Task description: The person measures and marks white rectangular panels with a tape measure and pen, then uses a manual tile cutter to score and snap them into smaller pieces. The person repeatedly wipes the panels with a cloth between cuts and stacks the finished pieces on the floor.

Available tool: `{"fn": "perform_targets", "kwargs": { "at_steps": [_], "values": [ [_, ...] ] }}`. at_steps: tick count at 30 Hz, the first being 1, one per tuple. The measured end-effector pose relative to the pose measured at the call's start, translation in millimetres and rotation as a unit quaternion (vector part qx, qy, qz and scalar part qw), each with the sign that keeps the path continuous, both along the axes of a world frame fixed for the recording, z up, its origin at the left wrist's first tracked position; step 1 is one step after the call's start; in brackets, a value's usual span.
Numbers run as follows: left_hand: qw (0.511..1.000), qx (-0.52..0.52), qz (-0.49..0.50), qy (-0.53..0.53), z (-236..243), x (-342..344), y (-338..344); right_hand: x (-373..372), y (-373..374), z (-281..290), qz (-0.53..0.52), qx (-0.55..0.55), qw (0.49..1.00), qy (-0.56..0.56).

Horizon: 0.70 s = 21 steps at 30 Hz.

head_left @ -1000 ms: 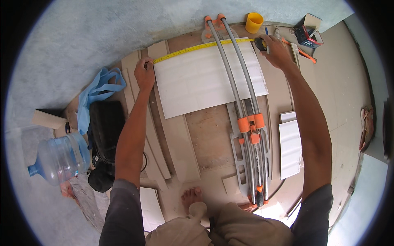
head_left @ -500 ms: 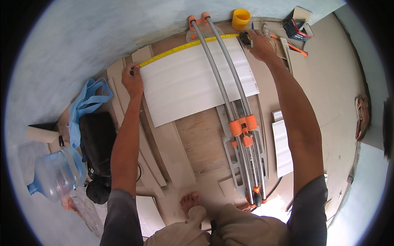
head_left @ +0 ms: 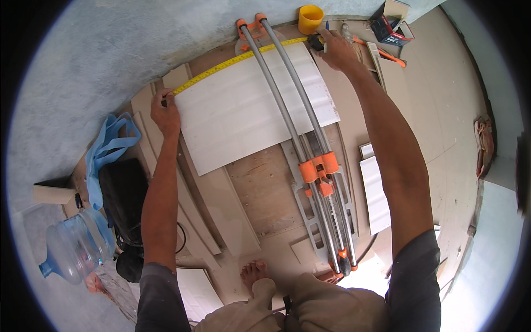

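A large white tile [head_left: 232, 108] lies across the tile cutter [head_left: 318, 169], under its two steel rails and orange carriage. Along the tile's far edge stretches the yellow blade of a tape measure [head_left: 215, 71]. My left hand [head_left: 165, 115], fingers pinched, holds the blade's end at the tile's far left corner. At the far right corner my right hand [head_left: 339, 52] is closed around the black tape case [head_left: 316, 42]. A blue pen tip [head_left: 327, 25] sticks up by the right fingers; whether they grip it is unclear.
A yellow cup [head_left: 311, 19], an open box [head_left: 391, 27] and an orange-handled tool [head_left: 390, 57] stand or lie at the far right. On the left are a blue strap [head_left: 105, 149], a black bag [head_left: 124, 193] and a large water bottle [head_left: 74, 252]. Cut tile pieces [head_left: 376, 193] lie right of the cutter.
The whole view has shifted, so the tile, cutter and both hands appear slightly further left and higher. Both hands keep their hold on the tape measure, which stays stretched along the tile.
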<state>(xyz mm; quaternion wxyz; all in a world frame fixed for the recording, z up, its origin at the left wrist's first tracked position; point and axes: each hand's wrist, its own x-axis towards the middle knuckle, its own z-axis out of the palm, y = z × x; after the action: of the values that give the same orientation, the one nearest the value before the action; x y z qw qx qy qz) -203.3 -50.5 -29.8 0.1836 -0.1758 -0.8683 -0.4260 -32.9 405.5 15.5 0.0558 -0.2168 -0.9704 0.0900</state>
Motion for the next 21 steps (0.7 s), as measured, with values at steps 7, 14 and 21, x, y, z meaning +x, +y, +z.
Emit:
{"fn": "perform_targets", "kwargs": {
  "at_steps": [7, 14, 21],
  "values": [
    [1.000, -0.007, -0.004, -0.001, 1, 0, 1, 16, -5, 11, 0.023, 0.097, 0.983, 0.157],
    [1.000, 0.002, 0.001, -0.018, 1, 2, 2, 14, -77, 48, 0.052, -0.384, 0.851, 0.355],
    [1.000, -0.004, 0.000, -0.012, 0, 2, 1, 2, -113, 36, 0.037, -0.256, 0.922, 0.289]
  ]
}}
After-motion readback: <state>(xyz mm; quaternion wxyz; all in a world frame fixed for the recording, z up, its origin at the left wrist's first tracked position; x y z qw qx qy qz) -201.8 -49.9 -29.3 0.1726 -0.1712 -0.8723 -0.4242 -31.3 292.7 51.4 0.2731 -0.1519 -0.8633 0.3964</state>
